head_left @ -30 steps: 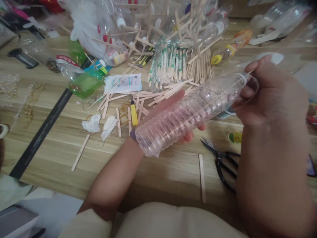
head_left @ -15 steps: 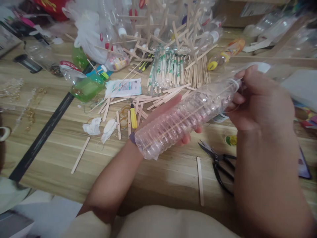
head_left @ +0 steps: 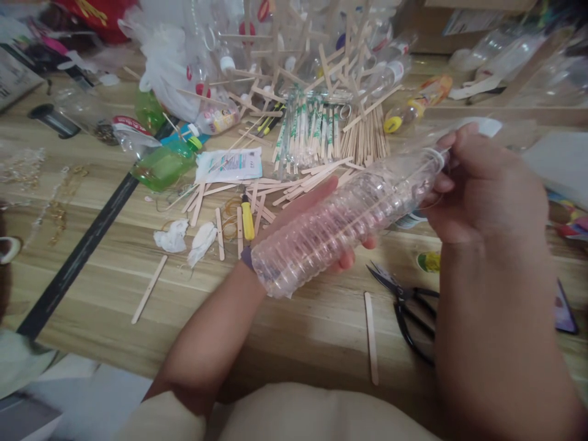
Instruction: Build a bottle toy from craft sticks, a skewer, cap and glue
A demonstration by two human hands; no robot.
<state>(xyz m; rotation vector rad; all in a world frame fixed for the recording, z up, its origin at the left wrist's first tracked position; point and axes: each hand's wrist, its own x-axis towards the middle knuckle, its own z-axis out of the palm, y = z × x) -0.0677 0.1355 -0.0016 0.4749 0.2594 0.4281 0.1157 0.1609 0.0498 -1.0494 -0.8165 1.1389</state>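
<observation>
A clear ribbed plastic bottle [head_left: 316, 236] is held slantwise above the table, its neck up to the right. A thin wooden stick shows along its length. Beneath the bottle, my left hand [head_left: 346, 260] supports it with the fingers curled round its lower side, partly seen through the plastic. My right hand [head_left: 482, 177] pinches at the neck end, where a white ring [head_left: 435, 158] sits. Below on the table lie black-handled scissors [head_left: 407, 306], with their blades slightly apart, and a single flat wooden stick [head_left: 371, 338].
Flat sticks [head_left: 316, 177], a yellow-handled screwdriver [head_left: 248, 220] and crumpled white tissue [head_left: 202, 242] lie left of the bottle. Farther back are wrapped sticks [head_left: 312, 125], a green bottle [head_left: 165, 164], and a stick-and-bottle structure. A black strip [head_left: 78, 257] crosses the left side.
The bottle has turned very slightly in my hands, and the thin stick's line sits a little differently. Both hands keep nearly the same places.
</observation>
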